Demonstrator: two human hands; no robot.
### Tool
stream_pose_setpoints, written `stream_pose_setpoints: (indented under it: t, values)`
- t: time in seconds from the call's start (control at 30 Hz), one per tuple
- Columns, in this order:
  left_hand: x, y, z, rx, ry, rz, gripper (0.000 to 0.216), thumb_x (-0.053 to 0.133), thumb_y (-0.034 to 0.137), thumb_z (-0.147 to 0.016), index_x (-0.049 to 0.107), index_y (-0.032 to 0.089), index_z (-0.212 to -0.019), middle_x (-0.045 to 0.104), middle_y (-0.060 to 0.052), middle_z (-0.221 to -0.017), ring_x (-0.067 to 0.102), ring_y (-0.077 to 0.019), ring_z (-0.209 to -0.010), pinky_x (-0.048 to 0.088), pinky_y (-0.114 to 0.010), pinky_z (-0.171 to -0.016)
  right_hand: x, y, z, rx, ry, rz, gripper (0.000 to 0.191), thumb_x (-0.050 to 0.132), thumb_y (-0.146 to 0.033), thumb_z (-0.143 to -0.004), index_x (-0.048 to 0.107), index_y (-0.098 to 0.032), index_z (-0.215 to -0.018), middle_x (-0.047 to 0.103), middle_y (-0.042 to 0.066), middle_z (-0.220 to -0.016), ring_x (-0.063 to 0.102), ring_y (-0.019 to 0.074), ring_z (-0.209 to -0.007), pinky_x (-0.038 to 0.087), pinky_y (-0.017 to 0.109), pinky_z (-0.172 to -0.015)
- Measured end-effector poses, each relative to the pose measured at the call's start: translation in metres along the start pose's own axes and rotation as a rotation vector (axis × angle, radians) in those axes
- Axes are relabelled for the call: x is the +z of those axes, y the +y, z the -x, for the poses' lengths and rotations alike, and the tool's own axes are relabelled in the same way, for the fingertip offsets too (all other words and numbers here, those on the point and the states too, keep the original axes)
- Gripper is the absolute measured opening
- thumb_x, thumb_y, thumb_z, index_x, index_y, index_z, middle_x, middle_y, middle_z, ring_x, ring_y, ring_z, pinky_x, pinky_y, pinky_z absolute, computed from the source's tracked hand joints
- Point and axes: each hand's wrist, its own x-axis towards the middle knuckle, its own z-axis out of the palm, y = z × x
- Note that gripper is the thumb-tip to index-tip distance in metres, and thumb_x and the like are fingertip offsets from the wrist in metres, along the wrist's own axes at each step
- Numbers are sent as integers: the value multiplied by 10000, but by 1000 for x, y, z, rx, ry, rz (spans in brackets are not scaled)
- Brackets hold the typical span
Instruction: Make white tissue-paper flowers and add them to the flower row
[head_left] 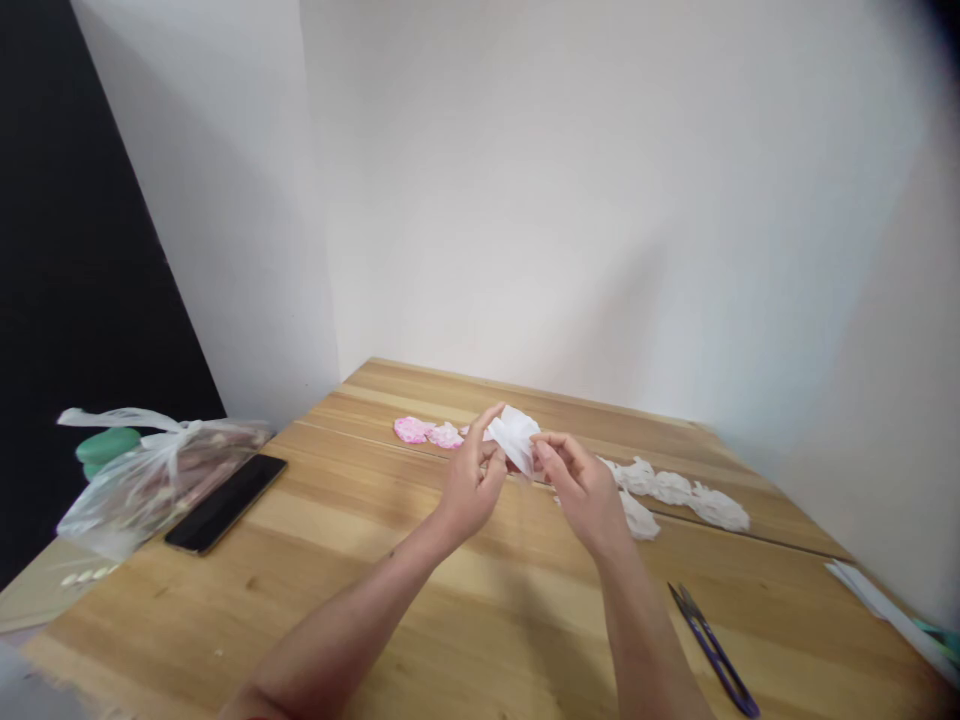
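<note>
Both my hands hold one white paper flower (pixel 514 436) above the middle of the wooden table (pixel 420 600). My left hand (pixel 471 482) pinches its left side with fingers closed. My right hand (pixel 580 486) grips its right side from below, fingers curled. Pink paper flowers (pixel 427 432) lie on the table just behind my left hand. A row of white paper flowers (pixel 679 492) lies to the right of my right hand.
A black phone (pixel 227 502) lies at the table's left, beside a tied clear plastic bag (pixel 154 474). Purple thread snips (pixel 712 648) rest near the front right. White paper strips (pixel 885 610) lie at the right edge. White walls close the back.
</note>
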Motion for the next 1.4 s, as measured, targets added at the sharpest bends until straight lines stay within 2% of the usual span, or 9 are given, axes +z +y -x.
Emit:
stream_pose_setpoints:
  t: [0.13, 0.23, 0.37, 0.53, 0.77, 0.9, 1.0, 1.27, 1.4]
  values:
    - [-1, 1, 2, 95, -30, -198, 539, 408, 179, -887, 314, 148, -1417, 579, 6, -664, 546, -130, -639, 461, -272, -720, 4, -3, 4, -142, 89, 263, 317, 530, -434, -865, 611, -185, -1042, 693, 76, -913, 632, 194, -767, 479, 312, -689]
    - [-1, 1, 4, 137, -53, -290, 556, 406, 174, -884, 292, 133, -1428, 567, 13, -646, 531, -132, -630, 446, -280, -728, 8, 0, 4, -220, 133, 372, 242, 519, -383, -878, 628, -191, -977, 683, 54, -852, 610, 177, -715, 456, 298, -678]
    - [-1, -1, 3, 101, -78, -182, 585, 420, 190, -884, 245, 154, -1441, 654, -46, -831, 593, -137, -734, 466, -280, -753, 9, 5, 0, -148, 164, 252, 235, 477, -353, -901, 645, -194, -860, 672, 24, -745, 586, 157, -639, 435, 272, -629]
    - [0, -4, -2, -58, 31, 121, 576, 433, 293, -912, 227, 137, -1426, 676, -40, -768, 632, -136, -699, 506, -282, -725, 7, 5, -1, -23, 181, 55, 249, 503, -387, -885, 647, -186, -856, 665, 16, -709, 600, 159, -631, 447, 251, -598]
    - [4, -10, -9, -165, 65, 251, 480, 599, 422, -819, 416, 158, -1176, 674, -77, -920, 647, -152, -750, 523, -276, -687, 11, 7, 0, -117, 115, 160, 249, 490, -375, -899, 661, -198, -864, 694, 29, -804, 618, 169, -717, 450, 269, -673]
    - [3, -18, -14, -221, 151, 200, 370, 653, 403, -765, 502, 162, -1002, 657, -49, -862, 609, -133, -693, 492, -229, -607, 10, 11, -1, -160, 1, 190, 242, 477, -363, -911, 663, -209, -905, 695, 22, -853, 619, 166, -761, 449, 265, -689]
    - [1, -21, -17, -196, 204, 186, 267, 615, 400, -785, 543, 150, -850, 619, -17, -773, 558, -108, -640, 453, -209, -588, 9, 12, -1, -150, -12, 194, 227, 482, -352, -910, 661, -213, -887, 692, 15, -844, 616, 160, -743, 449, 261, -675]
    - [5, -17, -10, -117, 208, 12, 172, 566, 320, -812, 555, 154, -769, 579, 8, -703, 539, -103, -640, 420, -200, -604, 18, 9, 3, -274, 177, 395, 238, 562, -395, -863, 631, -199, -980, 671, 44, -881, 603, 174, -803, 459, 265, -692]
    - [7, -17, -6, -58, 161, -108, 140, 548, 287, -823, 553, 161, -762, 567, 11, -709, 527, -105, -664, 403, -200, -620, 22, 13, 2, -309, 287, 416, 197, 534, -356, -883, 639, -190, -900, 666, 38, -815, 586, 157, -727, 440, 259, -666]
